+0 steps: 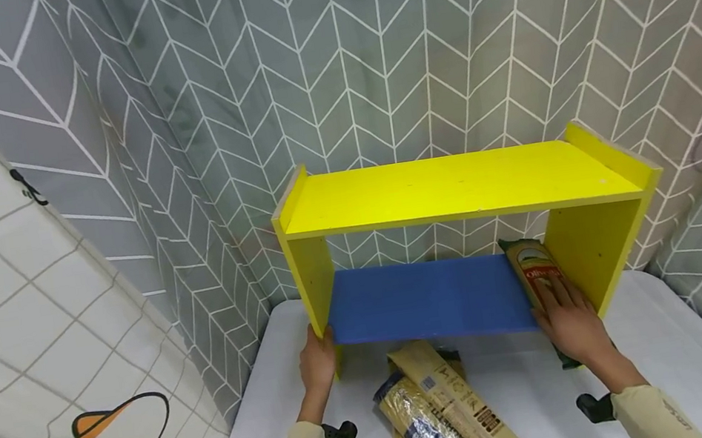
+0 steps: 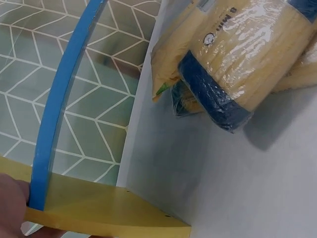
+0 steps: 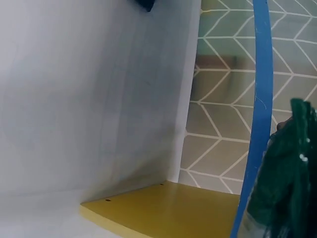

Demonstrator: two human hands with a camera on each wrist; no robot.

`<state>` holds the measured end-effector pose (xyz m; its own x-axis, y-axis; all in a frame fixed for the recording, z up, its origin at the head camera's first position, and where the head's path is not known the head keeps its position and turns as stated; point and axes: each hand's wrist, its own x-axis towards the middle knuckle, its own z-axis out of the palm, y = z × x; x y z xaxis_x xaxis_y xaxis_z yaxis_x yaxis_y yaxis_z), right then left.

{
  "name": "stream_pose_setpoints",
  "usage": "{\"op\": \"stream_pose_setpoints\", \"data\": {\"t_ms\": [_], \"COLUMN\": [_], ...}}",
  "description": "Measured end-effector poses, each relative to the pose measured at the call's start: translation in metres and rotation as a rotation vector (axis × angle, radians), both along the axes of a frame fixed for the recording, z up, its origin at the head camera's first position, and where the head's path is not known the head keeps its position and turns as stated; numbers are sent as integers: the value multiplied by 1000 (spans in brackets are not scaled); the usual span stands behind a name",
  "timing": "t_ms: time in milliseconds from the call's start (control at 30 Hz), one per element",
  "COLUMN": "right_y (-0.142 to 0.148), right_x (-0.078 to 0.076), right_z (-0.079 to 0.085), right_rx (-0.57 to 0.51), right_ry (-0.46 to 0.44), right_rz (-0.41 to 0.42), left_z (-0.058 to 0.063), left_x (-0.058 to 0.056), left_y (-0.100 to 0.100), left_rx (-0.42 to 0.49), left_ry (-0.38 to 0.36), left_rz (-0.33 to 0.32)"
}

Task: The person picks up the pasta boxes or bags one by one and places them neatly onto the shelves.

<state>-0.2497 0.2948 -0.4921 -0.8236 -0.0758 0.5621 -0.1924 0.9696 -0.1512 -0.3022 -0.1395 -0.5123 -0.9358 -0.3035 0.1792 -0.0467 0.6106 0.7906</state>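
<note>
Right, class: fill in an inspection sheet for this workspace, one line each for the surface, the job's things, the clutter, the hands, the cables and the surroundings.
Surface: white table, bare at its right side.
Job's things: yellow shelf unit with a blue lower board; a pasta packet lies on the board's right end, against the yellow side panel.
Clutter: more pasta packets lie stacked on the table in front of the shelf.
Hands: left hand holds the shelf's left side panel; right hand rests on the pasta packet.
Cables: nothing seen.
Surroundings: grey chevron-pattern curtain behind and beside; a white grid-pattern sheet with a cartoon print at left.
</note>
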Motion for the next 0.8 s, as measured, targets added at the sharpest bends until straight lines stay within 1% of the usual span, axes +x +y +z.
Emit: {"op": "stream_pose_setpoints", "data": {"t_ms": [67, 100, 133, 200, 300, 367, 400, 467, 500, 600, 633, 700, 800], "right_y": [-1, -2, -3, -5, -10, -18, -23, -31, -35, -48, -52, -58, -65], "right_x": [0, 0, -1, -2, -3, -1, 1, 8, 12, 21, 23, 27, 30], "right_z": [-1, -1, -2, -2, -2, -3, -2, 0, 2, 5, 6, 4, -5], "right_rx": [-27, -34, -32, -9, 53, 87, 91, 101, 93, 41, 15, -33, -97], "right_ry": [-23, -10, 15, 95, 236, 268, 262, 228, 195, 60, 14, -71, -207], "right_rz": [4, 8, 17, 43, 89, 133, 160, 201, 224, 285, 321, 422, 587], "left_z": [-1, -2, -3, -3, -3, -3, -4, -3, -3, -4, -4, -4, -3], "left_x": [0, 0, 0, -1, -2, -1, -1, -1, -1, 0, 1, 1, 1], "left_y": [0, 0, 0, 1, 3, 2, 1, 3, 3, 3, 3, 2, 2], "left_rx": [-11, -17, -22, -27, -38, -49, -54, -56, -54, -49, -48, -48, -47], "left_ry": [14, 21, 26, 29, 36, 40, 39, 41, 37, 21, 19, 19, 30], "left_rz": [19, 26, 33, 35, 24, 19, 20, 15, 16, 23, 24, 23, 22]}}
